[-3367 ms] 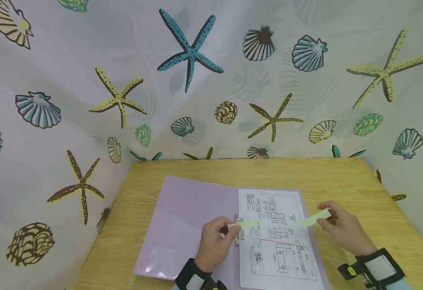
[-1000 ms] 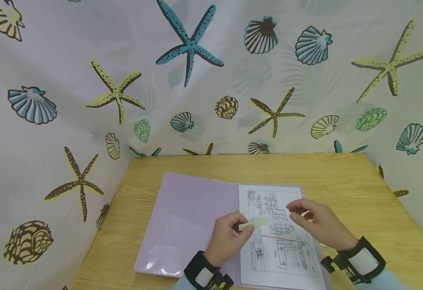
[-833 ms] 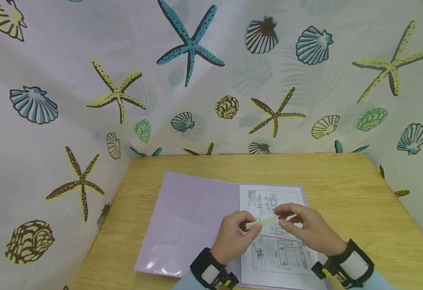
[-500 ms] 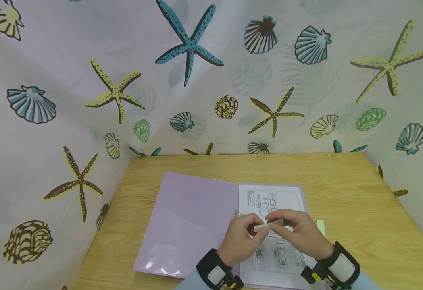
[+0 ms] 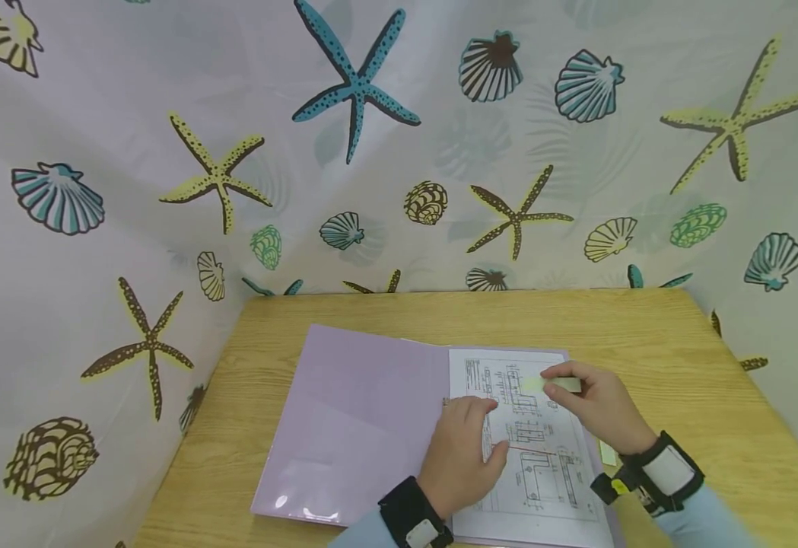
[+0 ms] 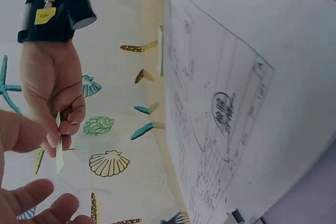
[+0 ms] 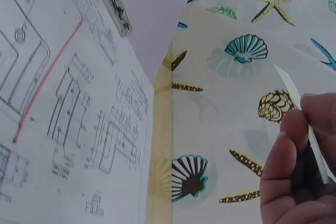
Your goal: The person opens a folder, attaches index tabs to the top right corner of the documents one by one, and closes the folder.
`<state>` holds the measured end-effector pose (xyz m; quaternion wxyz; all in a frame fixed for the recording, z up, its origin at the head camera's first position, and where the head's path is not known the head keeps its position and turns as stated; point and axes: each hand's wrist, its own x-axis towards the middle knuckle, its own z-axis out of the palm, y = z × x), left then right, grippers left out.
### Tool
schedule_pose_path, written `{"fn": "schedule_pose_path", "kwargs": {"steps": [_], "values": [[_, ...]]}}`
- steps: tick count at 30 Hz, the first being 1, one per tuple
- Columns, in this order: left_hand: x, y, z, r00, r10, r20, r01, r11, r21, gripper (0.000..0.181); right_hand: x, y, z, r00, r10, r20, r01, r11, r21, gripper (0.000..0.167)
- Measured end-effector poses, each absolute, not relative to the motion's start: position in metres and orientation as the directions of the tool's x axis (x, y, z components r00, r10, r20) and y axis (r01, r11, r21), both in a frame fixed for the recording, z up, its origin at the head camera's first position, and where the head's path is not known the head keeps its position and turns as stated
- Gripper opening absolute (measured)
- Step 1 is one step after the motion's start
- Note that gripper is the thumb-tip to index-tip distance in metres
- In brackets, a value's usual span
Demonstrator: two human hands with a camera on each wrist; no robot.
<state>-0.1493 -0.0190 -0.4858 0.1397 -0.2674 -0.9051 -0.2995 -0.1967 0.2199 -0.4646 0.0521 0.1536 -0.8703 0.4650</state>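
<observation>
Between thumb and fingers, my right hand [image 5: 600, 403] pinches a pale green sticky-note strip [image 5: 567, 385], held over the upper right of a printed drawing sheet [image 5: 535, 524]. The right wrist view shows the strip [image 7: 316, 153] edge-on in the fingertips. My left hand [image 5: 463, 457] hovers over the sheet's left side, by the folder's spine, fingers loosely extended and holding nothing. The sheet lies in an open lilac folder [image 5: 357, 426]. A second pale green strip [image 5: 607, 454] sticks out past the folder's right edge, partly hidden by the right wrist strap.
A metal clip [image 7: 113, 3] holds the sheet at the spine. The folder lies on a wooden table [image 5: 679, 365]. Behind and beside it hangs a white cloth [image 5: 371, 251] printed with starfish and shells.
My right hand has left its first strip at the folder's right edge. It has taken the other strip from my left hand and moved up and right; the left hand has let go.
</observation>
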Motion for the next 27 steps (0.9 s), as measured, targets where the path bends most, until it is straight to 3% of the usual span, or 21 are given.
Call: {"fn": "schedule_pose_path", "kwargs": {"steps": [6,12,19,27], "values": [[-0.151,-0.014,-0.497,-0.777,0.614,0.139,0.629,0.758,0.172,0.073,-0.222,0.244,-0.471,-0.978,-0.152,0.146,-0.21,0.627,-0.75,0.024],[-0.153,-0.011,-0.509,-0.739,0.663,-0.117,0.663,0.747,0.052,0.101,-0.243,0.255,-0.482,-0.989,-0.144,0.031,-0.118,0.649,-0.751,0.036],[-0.153,-0.014,-0.512,-0.722,0.66,-0.206,0.673,0.739,0.008,0.106,-0.262,0.258,-0.505,-0.99,-0.114,-0.081,-0.014,0.655,-0.755,0.032],[-0.154,-0.013,-0.519,-0.719,0.658,-0.225,0.677,0.736,-0.012,0.108,-0.274,0.259,-0.523,-0.977,-0.095,-0.192,0.079,0.674,-0.735,0.03]]}}
